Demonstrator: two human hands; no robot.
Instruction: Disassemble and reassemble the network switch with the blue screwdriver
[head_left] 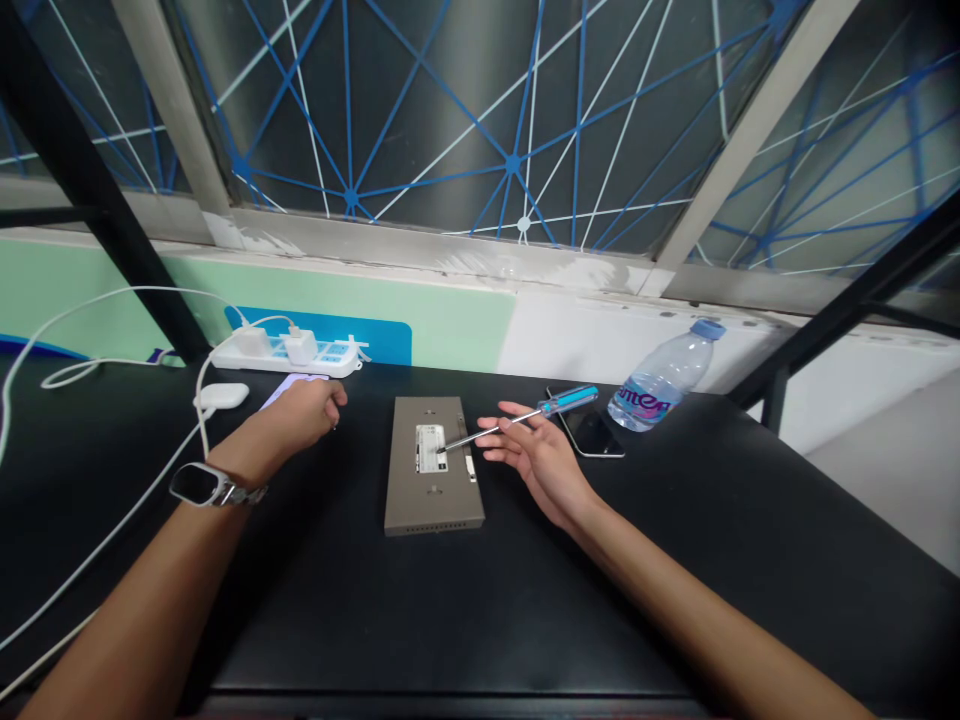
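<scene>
As the nearer right hand (549,462) loosely grasps a screwdriver (568,400), the box (435,478) lies just left, long axis toward the worktop (450,620) back edge.

Flat box (401,470) mid-surface (465,620), long sides running front to rear. Screwdriver (510,425) between right hand's (551,470) fingers, right of box: tip over the box's label (431,449) (contact unclear), handle toward rear right. Phone (596,435) behind right hand, bottle (660,382) right of phone, near surface's right rear corner. Left hand (304,415) left of box, watch (199,484) on that wrist; flat item (296,384) partly hidden behind it. Power strip (322,355) along rear edge, left half, two plugs (301,346) in it. Small case (223,396) in front of strip's left end. Cables (112,565) along left side toward front edge. Wall (450,325) behind rear edge, window (450,120) above.
</scene>
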